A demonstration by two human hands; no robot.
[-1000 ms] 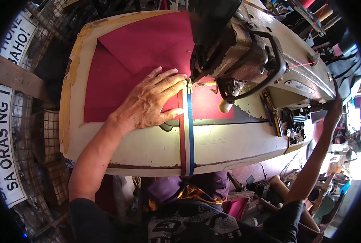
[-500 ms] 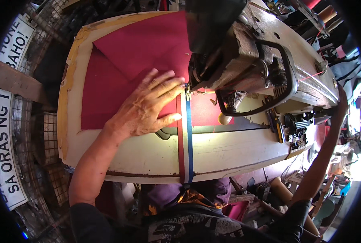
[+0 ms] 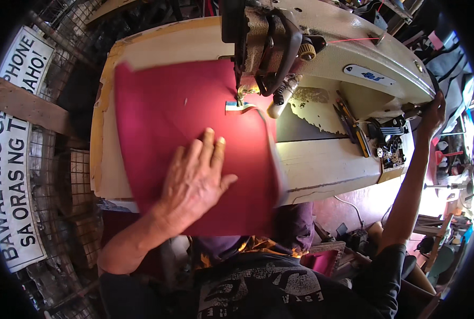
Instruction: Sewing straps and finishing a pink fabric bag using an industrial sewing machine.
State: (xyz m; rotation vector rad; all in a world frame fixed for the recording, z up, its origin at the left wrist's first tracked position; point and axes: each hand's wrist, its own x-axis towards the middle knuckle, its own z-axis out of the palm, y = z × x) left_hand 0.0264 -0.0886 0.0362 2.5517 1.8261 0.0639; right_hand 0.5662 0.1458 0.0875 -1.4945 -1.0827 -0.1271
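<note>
My left hand (image 3: pixel 192 178) lies flat on a dark red cloth (image 3: pixel 157 117), fingers stretched out and thumb apart. The cloth spreads over the sewing table and hangs past its front edge toward my lap. At the cloth's far right part, the sewing machine's presser foot (image 3: pixel 242 94) stands over a short end of striped ribbon (image 3: pixel 237 107). The rest of the ribbon bends right and runs along the cloth's right edge, blurred. My right hand (image 3: pixel 434 114) reaches to the machine's right end, its fingers curled at the dark handwheel (image 3: pixel 435 87), which is mostly hidden.
The sewing machine arm (image 3: pixel 354 42) spans the table's far right side. Under it lie a yellow-and-black hand tool (image 3: pixel 360 135) and a bobbin winder with small metal parts (image 3: pixel 391 151). Left of the table stand a wire grille and a lettered sign (image 3: pixel 19 196).
The cloth has been turned and has come nearer to me, with the ribbon now crosswise at the presser foot. My left hand has moved back from the needle area. My right hand has shifted slightly up.
</note>
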